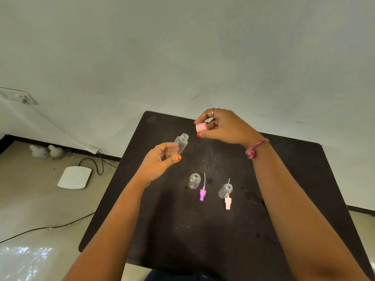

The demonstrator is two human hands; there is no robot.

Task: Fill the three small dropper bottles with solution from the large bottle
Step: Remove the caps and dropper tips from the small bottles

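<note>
Above the far half of the dark, matte, round-cornered table point(294, 179), we hold the clear plastic bottle with a threaded neck point(182, 143) in our left hand point(160, 161), fingers and thumb curled round its lower body, its open mouth tilted up and away from us. Our right hand point(221, 126) pinches a small pale pink ribbed screw cap point(201, 126) between thumb and fingertips, just beyond and to the right of that bottle's mouth. Nearer to us on the table stand two short clear plastic dropper bottles, one point(194, 180) left of the other point(225, 190), both uncapped and upright as far as we can tell. Beside the left one lies a purple dropper top with a thin white tube point(203, 192); just in front of the right one lies a pale pink dropper top with its own thin tube point(227, 202). We judge all of this to be light, thin-walled and smooth, so the empty small bottles would tip at a nudge and want steadying low on the body while we pour. The held bottle likely yields if squeezed, so a mid-body hold seems best. We cannot tell how much liquid it holds.
</note>
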